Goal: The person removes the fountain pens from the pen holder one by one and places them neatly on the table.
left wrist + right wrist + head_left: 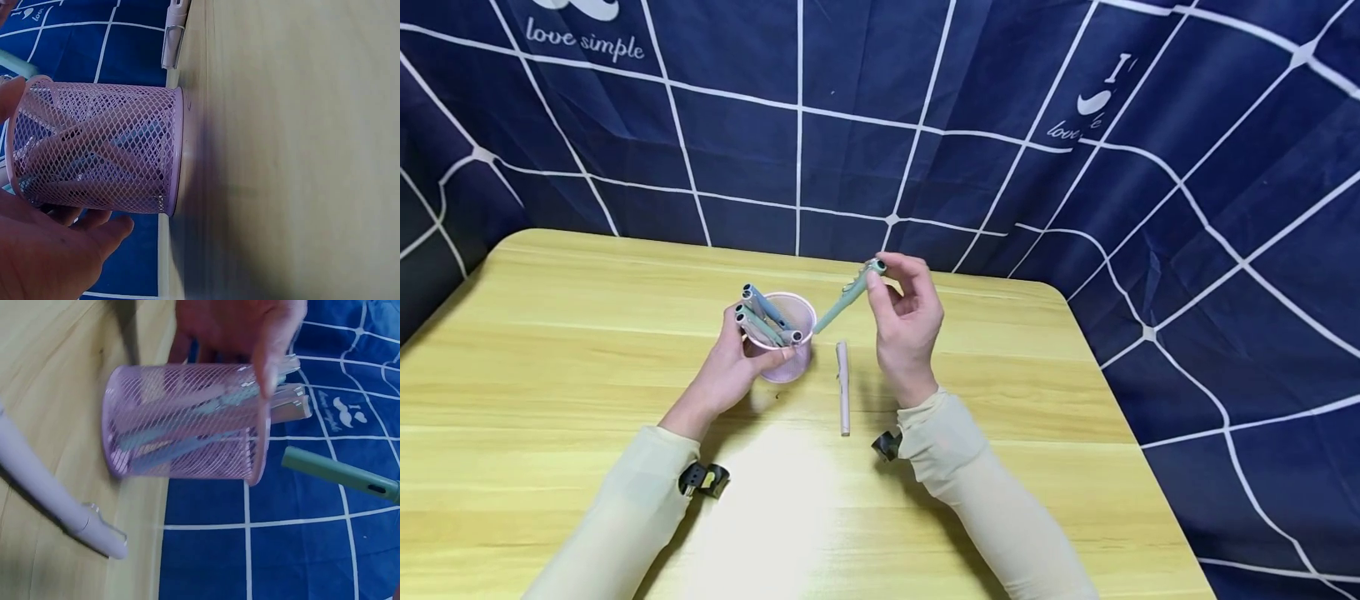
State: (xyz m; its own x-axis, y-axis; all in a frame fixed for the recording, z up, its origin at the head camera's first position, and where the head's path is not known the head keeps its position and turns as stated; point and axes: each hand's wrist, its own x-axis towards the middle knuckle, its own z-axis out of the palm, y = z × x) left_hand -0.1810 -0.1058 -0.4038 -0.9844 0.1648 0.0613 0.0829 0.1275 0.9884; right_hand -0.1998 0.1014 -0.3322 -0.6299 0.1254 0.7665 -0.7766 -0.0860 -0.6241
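Observation:
My left hand (730, 367) grips a pink mesh pen cup (792, 365) near its rim, thumb on the near side. Several pens lean inside the cup, among them a blue pen (769, 307); the mesh partly hides their lower parts. To the right, my right hand (912, 333) pinches a green pen (847, 301) by its upper end, where the clip is. That pen slants down towards the cup, and its lower end (297, 459) is just outside the rim in the right wrist view. A pale lilac pen (844, 392) lies on the table between my hands.
The wooden table (550, 358) has a pale grain and a bright glare patch near the front. A dark blue curtain (850, 158) with white lines hangs behind the table and along its right side.

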